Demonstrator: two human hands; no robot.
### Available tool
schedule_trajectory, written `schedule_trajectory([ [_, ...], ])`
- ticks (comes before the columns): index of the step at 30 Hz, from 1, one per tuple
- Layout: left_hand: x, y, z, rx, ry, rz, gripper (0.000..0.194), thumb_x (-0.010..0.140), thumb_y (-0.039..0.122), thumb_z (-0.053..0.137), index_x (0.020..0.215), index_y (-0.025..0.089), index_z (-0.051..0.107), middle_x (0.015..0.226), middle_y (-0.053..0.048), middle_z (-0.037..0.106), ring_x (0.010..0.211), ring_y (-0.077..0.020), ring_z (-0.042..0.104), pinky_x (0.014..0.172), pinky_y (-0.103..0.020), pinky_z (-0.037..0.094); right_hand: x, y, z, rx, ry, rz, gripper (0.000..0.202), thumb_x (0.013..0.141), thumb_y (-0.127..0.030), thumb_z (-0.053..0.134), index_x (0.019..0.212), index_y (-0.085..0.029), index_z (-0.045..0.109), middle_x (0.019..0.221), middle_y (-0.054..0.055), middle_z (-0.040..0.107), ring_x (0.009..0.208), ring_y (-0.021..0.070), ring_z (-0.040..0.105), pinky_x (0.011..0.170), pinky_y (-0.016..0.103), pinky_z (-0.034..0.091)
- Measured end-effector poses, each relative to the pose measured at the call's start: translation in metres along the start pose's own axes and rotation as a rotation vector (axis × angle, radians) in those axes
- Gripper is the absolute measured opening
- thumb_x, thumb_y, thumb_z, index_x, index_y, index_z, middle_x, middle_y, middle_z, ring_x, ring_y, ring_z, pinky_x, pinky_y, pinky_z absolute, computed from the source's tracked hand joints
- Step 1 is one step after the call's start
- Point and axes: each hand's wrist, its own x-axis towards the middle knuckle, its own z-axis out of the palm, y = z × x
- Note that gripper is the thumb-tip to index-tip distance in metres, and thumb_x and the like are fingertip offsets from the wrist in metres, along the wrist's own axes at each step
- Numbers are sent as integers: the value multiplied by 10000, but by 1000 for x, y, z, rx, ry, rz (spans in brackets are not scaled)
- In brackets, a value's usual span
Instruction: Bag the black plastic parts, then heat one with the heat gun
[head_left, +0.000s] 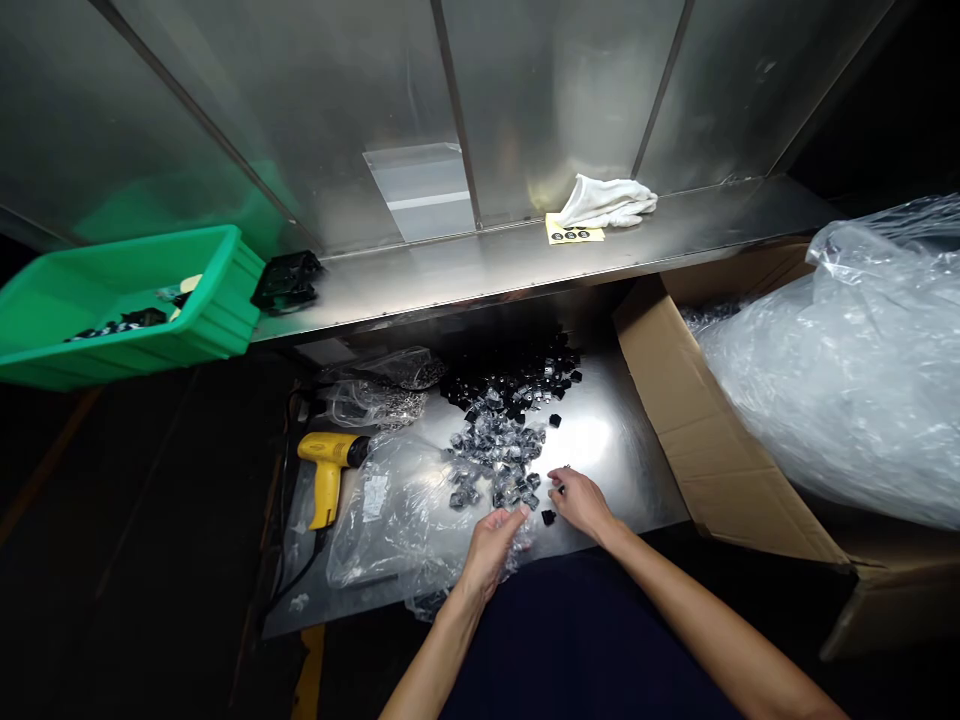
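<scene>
My left hand [493, 548] is at the near edge of a pile of small clear plastic pieces [499, 440]. Its thumb and fingers are closed at the tips on a small clear piece [529, 499]. To its right, my right hand [581, 500] has its fingertips pinched together around what looks like a small black part [561, 488]. Between the two hands, a single black part [549, 517] lies on the metal tabletop [592, 440]. Behind the clear pieces spreads a heap of black parts [510, 385]. Another black part [555, 420] lies apart from it.
On the left lie a yellow heat gun [326, 475], a clear plastic bag [390, 530] and a bag of small metal pieces [405, 405]. A cardboard box [675, 430] with plastic bags [840, 370] stands at right. The shelf [420, 285] holds a green bin [217, 310] and white gloves [607, 203].
</scene>
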Motion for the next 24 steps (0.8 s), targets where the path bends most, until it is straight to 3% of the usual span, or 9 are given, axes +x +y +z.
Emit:
schedule_trajectory([
  [3,2,-9,-2,19,-40,28,430,532,285,860,534,165,447,893,-62,678,752,-162,634,705,-265,498,19,-9,13,-134,-58,-132,435,827,-133,530,1242,-236,613,1277,80,605,1029,221,625,857,290,436],
  [6,7,-16,-5,2,-71,62,337,536,212,839,662,168,530,1107,-103,680,903,-208,660,792,-295,492,29,-12,20,-155,-106,-153,284,862,-157,507,1071,-216,692,1118,82,674,960,229,643,839,306,438],
  [10,14,-20,-9,56,-78,38,353,632,302,797,922,171,644,1004,-104,723,865,-203,660,809,-313,481,21,-7,10,-90,-79,-121,277,928,-216,436,1071,-201,672,1010,66,707,893,199,655,805,289,457],
  [14,16,-16,-7,58,-36,57,539,757,535,691,1137,155,656,907,-100,741,927,-226,658,852,-326,467,0,-11,-7,280,-172,-95,241,911,-289,483,1023,-206,679,851,17,715,734,159,640,675,247,475],
  [17,16,-13,-2,7,-83,96,572,687,536,771,1070,117,706,830,-103,742,887,-222,671,866,-309,469,-10,-23,-11,411,-183,-145,239,879,-266,511,999,-207,709,925,33,713,762,156,640,689,254,487],
  [20,18,-15,0,-108,-72,21,572,596,497,848,991,105,715,782,-102,735,739,-205,679,742,-310,507,-12,-34,-10,423,-100,-129,236,843,-234,534,976,-197,726,1004,57,700,792,158,648,721,270,503],
  [24,22,-20,0,-140,-67,-25,585,558,485,869,977,110,707,778,-99,729,688,-212,684,662,-319,521,-13,-38,-8,427,-24,-55,231,817,-209,543,954,-182,725,924,55,716,768,165,654,737,285,513],
])
